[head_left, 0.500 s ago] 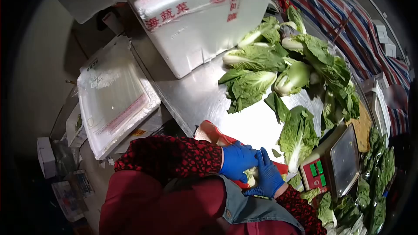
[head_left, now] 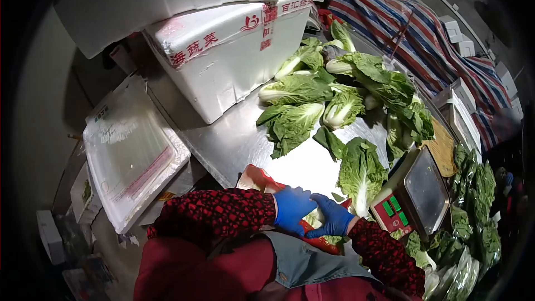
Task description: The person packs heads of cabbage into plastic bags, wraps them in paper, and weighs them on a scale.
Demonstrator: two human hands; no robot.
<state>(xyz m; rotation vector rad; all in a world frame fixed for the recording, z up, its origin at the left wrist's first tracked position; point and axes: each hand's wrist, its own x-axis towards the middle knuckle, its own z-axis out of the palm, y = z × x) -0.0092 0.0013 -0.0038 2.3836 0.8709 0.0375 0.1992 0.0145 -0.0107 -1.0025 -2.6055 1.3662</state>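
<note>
My left hand [head_left: 293,210], in a blue glove, is closed against one side of a pale Chinese cabbage [head_left: 314,219] close to my body. From the other side my right hand [head_left: 332,215], also blue-gloved, curls round it, and the two hands meet at the top. Most of this cabbage is hidden by the gloves. A red plastic sheet or bag [head_left: 257,177] lies under and around the hands. Just beyond my right hand a leafy Chinese cabbage [head_left: 362,175] rests on the metal table [head_left: 239,142].
More leafy cabbages [head_left: 295,120] are piled on the table's far side. A scale [head_left: 426,192] with green digits stands at right, near bagged greens [head_left: 482,206]. White foam boxes [head_left: 234,58] fill the back left; a foam lid [head_left: 131,150] leans at left.
The view has shifted, so the table and boxes sit further left and mostly lower. Both hands stay together on the cabbage, and more of its pale leaves shows between them.
</note>
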